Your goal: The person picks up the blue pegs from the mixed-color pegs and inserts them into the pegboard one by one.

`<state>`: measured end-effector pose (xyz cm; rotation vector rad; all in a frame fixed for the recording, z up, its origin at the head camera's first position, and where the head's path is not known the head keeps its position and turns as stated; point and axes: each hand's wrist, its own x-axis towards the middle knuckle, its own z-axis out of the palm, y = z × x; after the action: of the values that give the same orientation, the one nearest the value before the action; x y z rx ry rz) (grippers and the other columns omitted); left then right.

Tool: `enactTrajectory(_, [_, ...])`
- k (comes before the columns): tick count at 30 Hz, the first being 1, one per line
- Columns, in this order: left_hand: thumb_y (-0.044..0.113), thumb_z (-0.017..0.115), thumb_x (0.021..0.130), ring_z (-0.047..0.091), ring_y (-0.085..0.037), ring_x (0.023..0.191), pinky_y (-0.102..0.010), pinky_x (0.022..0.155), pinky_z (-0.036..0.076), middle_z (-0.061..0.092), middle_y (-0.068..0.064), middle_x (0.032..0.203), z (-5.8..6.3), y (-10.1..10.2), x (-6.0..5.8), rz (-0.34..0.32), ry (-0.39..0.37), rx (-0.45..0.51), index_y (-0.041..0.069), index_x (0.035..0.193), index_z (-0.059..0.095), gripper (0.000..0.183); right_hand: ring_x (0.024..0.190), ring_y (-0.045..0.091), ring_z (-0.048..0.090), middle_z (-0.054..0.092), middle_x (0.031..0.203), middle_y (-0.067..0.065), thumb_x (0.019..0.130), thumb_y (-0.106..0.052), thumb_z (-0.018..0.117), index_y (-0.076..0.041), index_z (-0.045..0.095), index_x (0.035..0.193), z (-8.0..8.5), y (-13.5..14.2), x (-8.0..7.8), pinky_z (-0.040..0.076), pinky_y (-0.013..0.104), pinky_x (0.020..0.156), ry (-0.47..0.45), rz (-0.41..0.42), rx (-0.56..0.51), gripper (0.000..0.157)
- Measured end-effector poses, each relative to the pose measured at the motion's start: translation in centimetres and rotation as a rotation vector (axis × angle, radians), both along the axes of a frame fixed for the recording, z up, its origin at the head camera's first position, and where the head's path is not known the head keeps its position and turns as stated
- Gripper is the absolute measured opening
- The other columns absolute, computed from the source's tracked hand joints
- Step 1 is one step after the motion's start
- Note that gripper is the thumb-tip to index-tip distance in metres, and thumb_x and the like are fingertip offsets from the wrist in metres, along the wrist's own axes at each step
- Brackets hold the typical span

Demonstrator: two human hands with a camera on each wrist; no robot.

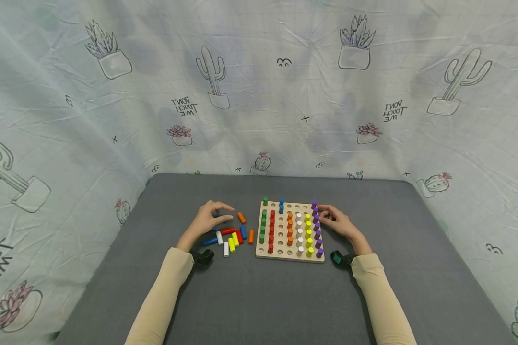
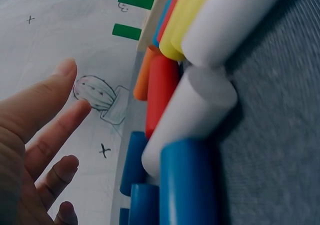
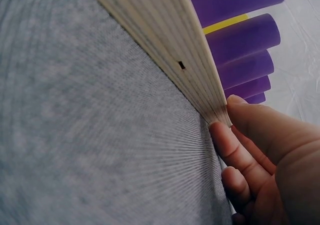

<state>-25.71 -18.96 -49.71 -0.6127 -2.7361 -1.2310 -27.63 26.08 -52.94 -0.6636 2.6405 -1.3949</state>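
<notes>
1. Head: Your left hand (image 1: 205,220) has thumb and fingers parted around nothing; an orange peg (image 1: 241,218) lies just beside its fingertips. Other loose pegs (image 1: 235,239) lie on the table (image 1: 263,306), between that hand and the left edge of the pegboard (image 1: 285,257). Your right hand (image 1: 338,224) is at the board's right edge, near its far corner.
2. Left wrist: Your thumb stands apart from your fingers, with a white peg (image 2: 185,115) and a blue peg (image 2: 185,185) beside the hand, clear of the grip.
3. Right wrist: You pinch the board's edge between thumb and finger, the thumb just beside the row of purple pegs (image 3: 245,37).
</notes>
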Motion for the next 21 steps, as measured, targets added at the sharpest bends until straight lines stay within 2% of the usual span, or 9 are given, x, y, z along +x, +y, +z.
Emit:
enactTrajectory(12, [0.033,0.072,0.080,0.045,-0.022,0.084,-0.039,0.077,0.026,0.066,0.001,0.107,-0.9,-1.0,0.3,0.002,0.015,-0.077,0.019,0.106,0.070,0.030,0.068,0.009,0.045,0.061,0.097,0.009,0.093,-0.017,0.056,-0.005,0.047,0.132,-0.2,0.1,0.0,0.023,0.034,0.072,-0.005,0.004,-0.013,0.041])
enactTrajectory(21, [0.031,0.073,0.080,0.046,-0.020,0.087,-0.043,0.078,0.027,0.064,0.001,0.109,-0.8,-1.4,0.3,0.022,0.016,-0.199,0.023,0.105,0.070,0.027,0.066,0.008,0.044,0.061,0.097,0.009,0.093,-0.016,0.057,-0.005,0.048,0.131,-0.2,0.1,-0.1,0.029,0.028,0.068,-0.015,-0.015,-0.003,0.041])
